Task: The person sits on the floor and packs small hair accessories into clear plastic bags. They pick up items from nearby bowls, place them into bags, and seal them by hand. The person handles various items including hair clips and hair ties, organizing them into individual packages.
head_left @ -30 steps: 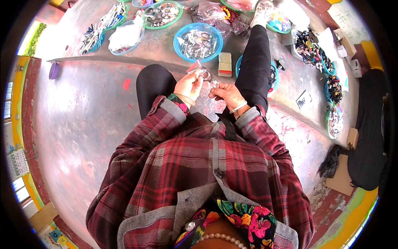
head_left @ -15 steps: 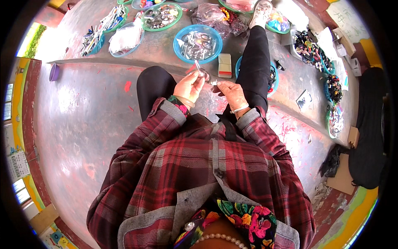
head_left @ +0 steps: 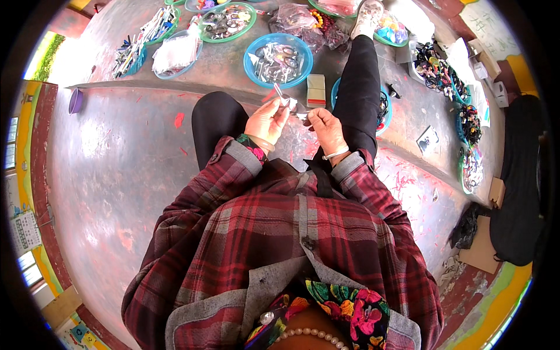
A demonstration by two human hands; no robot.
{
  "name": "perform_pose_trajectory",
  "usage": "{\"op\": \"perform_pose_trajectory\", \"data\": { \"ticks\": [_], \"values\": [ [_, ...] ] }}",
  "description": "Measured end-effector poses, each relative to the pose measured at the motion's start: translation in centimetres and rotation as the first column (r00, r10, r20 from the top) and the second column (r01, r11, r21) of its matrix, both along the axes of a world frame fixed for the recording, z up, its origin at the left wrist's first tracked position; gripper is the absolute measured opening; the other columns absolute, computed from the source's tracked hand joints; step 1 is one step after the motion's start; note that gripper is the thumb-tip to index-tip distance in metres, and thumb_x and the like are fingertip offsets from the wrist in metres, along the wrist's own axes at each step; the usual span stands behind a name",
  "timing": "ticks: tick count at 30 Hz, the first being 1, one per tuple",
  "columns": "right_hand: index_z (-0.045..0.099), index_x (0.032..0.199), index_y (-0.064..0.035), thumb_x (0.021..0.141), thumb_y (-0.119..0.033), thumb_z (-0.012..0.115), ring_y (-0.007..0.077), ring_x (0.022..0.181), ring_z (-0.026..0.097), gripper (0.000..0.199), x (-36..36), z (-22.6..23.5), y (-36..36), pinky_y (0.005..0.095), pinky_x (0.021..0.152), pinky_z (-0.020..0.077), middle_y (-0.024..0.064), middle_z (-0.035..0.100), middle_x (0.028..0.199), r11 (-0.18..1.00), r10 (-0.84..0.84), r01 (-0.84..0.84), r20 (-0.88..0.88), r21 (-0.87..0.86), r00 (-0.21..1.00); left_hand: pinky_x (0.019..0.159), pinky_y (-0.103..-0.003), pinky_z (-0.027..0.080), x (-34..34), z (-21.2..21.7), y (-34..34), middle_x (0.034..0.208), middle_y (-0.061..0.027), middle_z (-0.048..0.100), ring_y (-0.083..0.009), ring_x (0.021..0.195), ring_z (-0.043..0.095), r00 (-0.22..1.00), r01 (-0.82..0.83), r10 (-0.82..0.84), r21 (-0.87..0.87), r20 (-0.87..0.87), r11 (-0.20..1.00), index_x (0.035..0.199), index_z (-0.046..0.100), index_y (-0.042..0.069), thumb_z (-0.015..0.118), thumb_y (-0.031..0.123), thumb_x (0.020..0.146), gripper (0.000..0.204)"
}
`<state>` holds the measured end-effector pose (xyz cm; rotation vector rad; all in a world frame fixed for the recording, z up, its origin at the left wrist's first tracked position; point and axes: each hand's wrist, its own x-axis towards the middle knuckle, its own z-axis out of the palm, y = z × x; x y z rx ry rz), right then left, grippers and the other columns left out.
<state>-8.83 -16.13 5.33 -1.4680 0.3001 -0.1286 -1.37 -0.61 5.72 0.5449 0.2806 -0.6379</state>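
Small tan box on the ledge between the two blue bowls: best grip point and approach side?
Grip the tan box across its two long side faces, coming straight down from above. It lies flat on the grey ledge with its broad top face up. Narrow gaps separate it from the blue bowl and the second blue bowl, so a low side approach looks crowded, with the left hand close by.

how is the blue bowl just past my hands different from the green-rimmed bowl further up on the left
The blue bowl is solid blue and lies nearer the left hand and right hand. The green-rimmed bowl has a green rim, sits farther away and more to the left, and looks slightly smaller here. Both are round, shallow, rest on the floor, and hold heaps of small mixed pieces.
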Motion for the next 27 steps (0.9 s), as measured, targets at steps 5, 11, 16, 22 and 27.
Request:
{"op": "perform_pose_trajectory", "data": {
  "ticks": [5,11,16,22,27],
  "values": [
    [0.062,0.089,-0.0030,0.079,-0.023,0.061,0.0105,0.073,0.055,0.022,-0.2,1.6,0.5,0.0248,0.065,0.0415,0.0025,0.062,0.076,0.947,0.027,0.011,-0.115,0.320,0.993,0.073,-0.023,0.051,0.0,-0.1,0.1,0.089,-0.0110,0.058,-0.0184,0.084,0.058,0.999,-0.023,0.022,-0.029,-0.035,0.999,0.098,0.054,-0.003,0.050,0.007,0.084,0.017],
    [0.064,0.086,0.0000,0.078,-0.016,0.062,0.0101,0.068,0.055,0.018,-0.3,0.6,0.3,0.0225,0.062,0.0412,0.0041,0.062,0.075,0.937,0.025,0.031,-0.154,0.347,0.988,0.070,-0.021,0.052,-0.4,-0.4,-0.2,0.089,-0.0104,0.059,-0.0158,0.081,0.058,0.997,0.054,-0.055,-0.018,-0.045,0.998,0.094,0.055,-0.004,0.051,0.006,0.084,0.014],
    [0.064,0.082,0.0011,0.075,-0.004,0.062,0.0096,0.063,0.054,0.008,-0.2,0.1,0.4,0.0208,0.058,0.0420,0.0048,0.062,0.072,0.922,-0.071,0.099,-0.088,0.373,0.994,0.069,-0.020,0.051,-0.6,-0.4,-0.4,0.090,-0.0108,0.059,-0.0158,0.082,0.058,0.997,0.056,-0.057,-0.025,-0.055,0.998,0.092,0.056,-0.004,0.052,0.005,0.084,0.013],
    [0.063,0.080,0.0010,0.075,-0.002,0.061,0.0070,0.059,0.052,0.007,-0.2,0.4,0.5,0.0194,0.056,0.0419,0.0019,0.060,0.069,0.919,-0.075,0.100,-0.078,0.381,0.994,0.075,-0.021,0.051,-0.7,-0.1,-0.6,0.089,-0.0118,0.058,-0.0174,0.084,0.058,0.994,-0.021,0.022,0.005,-0.111,1.000,0.092,0.055,-0.006,0.052,0.001,0.082,0.012],
    [0.063,0.076,-0.0007,0.076,-0.005,0.060,0.0067,0.058,0.053,0.005,-0.3,0.2,0.2,0.0188,0.055,0.0405,0.0009,0.060,0.067,0.954,-0.040,0.060,-0.074,0.293,0.996,0.079,-0.026,0.051,-0.3,-0.3,-0.3,0.089,-0.0139,0.058,-0.0222,0.085,0.058,0.992,-0.068,0.065,-0.020,-0.107,0.998,0.090,0.054,-0.008,0.051,-0.003,0.081,0.011]
  ]
}}
